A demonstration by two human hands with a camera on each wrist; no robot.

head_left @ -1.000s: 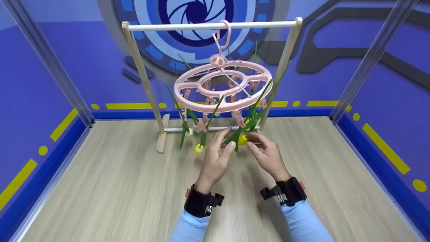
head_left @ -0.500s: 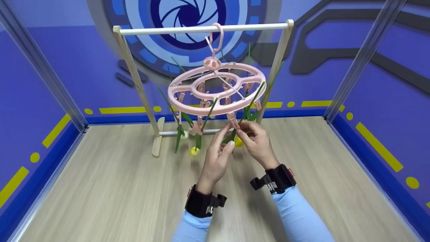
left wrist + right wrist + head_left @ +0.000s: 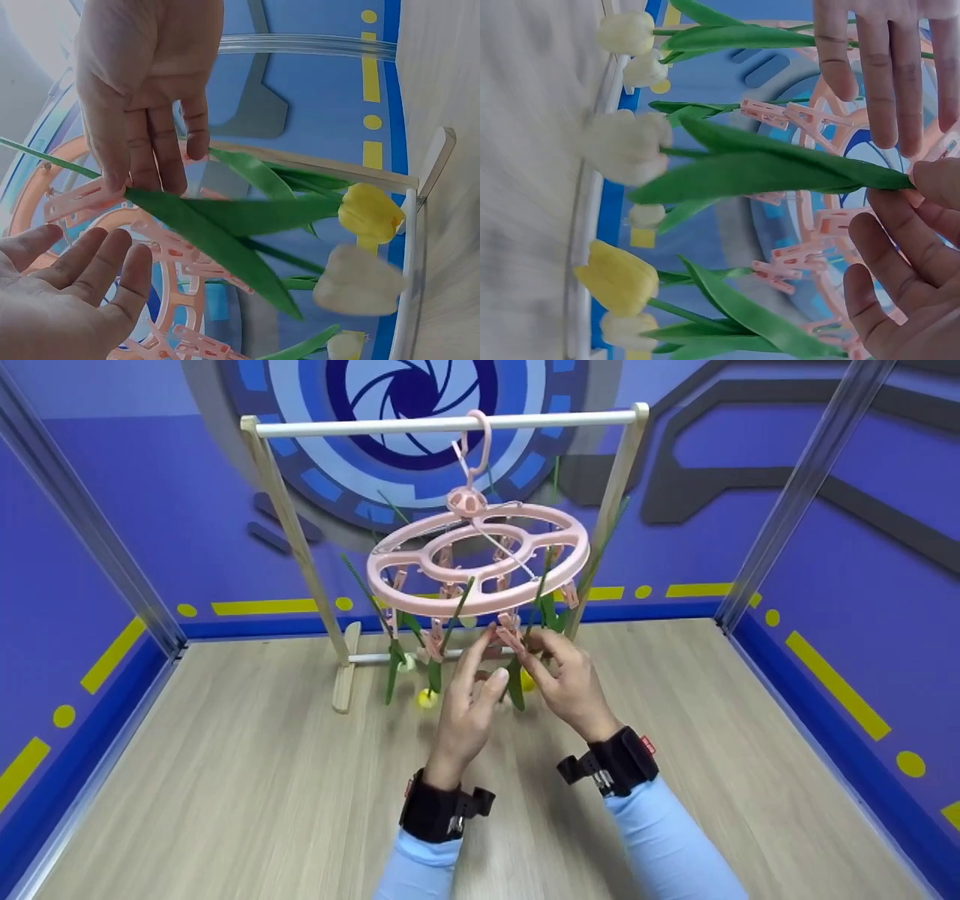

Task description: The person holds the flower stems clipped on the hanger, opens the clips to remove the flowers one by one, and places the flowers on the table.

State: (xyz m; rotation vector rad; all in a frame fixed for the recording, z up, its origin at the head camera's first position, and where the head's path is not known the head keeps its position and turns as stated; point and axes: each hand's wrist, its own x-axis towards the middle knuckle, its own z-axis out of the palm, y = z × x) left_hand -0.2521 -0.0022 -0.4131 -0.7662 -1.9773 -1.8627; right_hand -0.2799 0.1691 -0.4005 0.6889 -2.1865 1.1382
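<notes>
1. The right hand (image 3: 574, 682) pinches the white tulip (image 3: 772, 169) at the base of its leaves; the flower head hangs below.
2. The left hand (image 3: 466, 705) has its fingers loosely spread just beside a pink clip (image 3: 82, 201); whether they touch it I cannot tell.
3. The clip sits against the tulip's stem; its bite on the stem is hidden.
4. The step in hand looks like lining stem and clip up; the next move likely calls for a steady stem.
5. Beyond, the round hanger (image 3: 450, 605) hangs from the white rail (image 3: 360, 428).
</notes>
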